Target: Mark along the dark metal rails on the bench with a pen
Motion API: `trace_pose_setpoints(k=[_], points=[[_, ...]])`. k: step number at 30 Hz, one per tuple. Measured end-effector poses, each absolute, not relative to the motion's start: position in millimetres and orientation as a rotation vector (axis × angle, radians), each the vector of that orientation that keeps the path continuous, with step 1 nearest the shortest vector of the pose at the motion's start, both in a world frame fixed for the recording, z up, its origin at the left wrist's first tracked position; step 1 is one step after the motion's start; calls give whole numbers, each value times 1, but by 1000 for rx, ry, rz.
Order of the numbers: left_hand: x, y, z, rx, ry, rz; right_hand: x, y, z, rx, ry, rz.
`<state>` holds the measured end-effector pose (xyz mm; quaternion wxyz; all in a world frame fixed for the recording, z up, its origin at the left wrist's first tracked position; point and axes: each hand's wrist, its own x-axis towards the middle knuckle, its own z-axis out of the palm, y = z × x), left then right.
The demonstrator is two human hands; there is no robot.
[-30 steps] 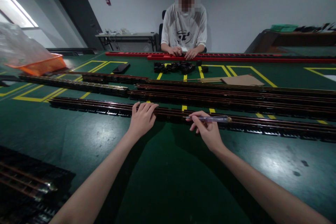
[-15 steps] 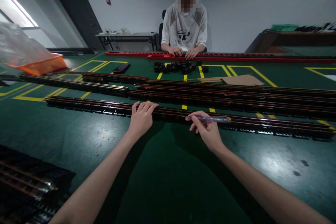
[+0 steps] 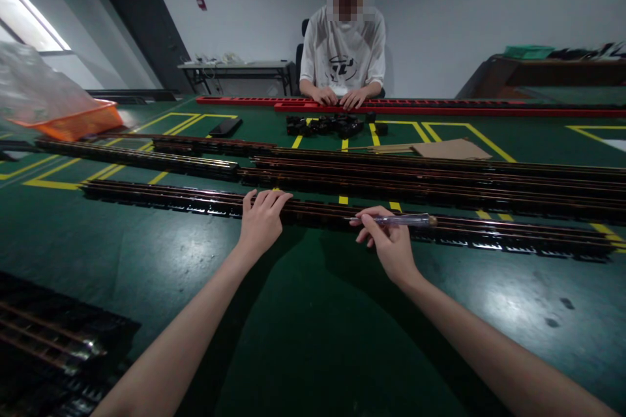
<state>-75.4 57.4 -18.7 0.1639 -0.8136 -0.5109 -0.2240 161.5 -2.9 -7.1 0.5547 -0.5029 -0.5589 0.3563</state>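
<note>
My left hand point(image 3: 263, 220) lies over the near long black rail point(image 3: 161, 197), its fingers curled across the top and gripping it. Copper-coloured strips run along this rail, which stretches sideways over the green table. My right hand point(image 3: 391, 242) is closed round a screwdriver point(image 3: 413, 220) with a clear handle. The tool is held nearly level, its thin shaft pointing left, just at the rail's near side. Whether its tip touches the rail I cannot tell.
Behind the near rail lie several similar rails point(image 3: 469, 184), cardboard point(image 3: 452, 148), black parts point(image 3: 327, 124) and a phone point(image 3: 225, 127). Another person's hands point(image 3: 340, 98) work at a red rail point(image 3: 489, 109). An orange basket point(image 3: 92, 120) stands left; more rails point(image 3: 53, 339) lie lower left.
The near rail has slid slightly to the left, with my left hand on it. My right hand and the screwdriver have shifted a little to the right.
</note>
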Motion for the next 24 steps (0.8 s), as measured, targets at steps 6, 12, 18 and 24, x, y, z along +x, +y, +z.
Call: trace_pose_setpoints(k=[6, 12, 18, 24], points=[[-80, 61, -22, -2461, -1438, -686, 162, -2, -8, -1179, -1388, 866], [-83, 62, -20, -2528, -1477, -714, 163, -2, -9, -1186, -1366, 895], [-82, 60, -16, -2547, -1494, -681, 162, -1, -8, -1167, -1329, 907], [-80, 59, -15, -2504, -1488, -654, 162, -2, -8, -1177, -1339, 900]])
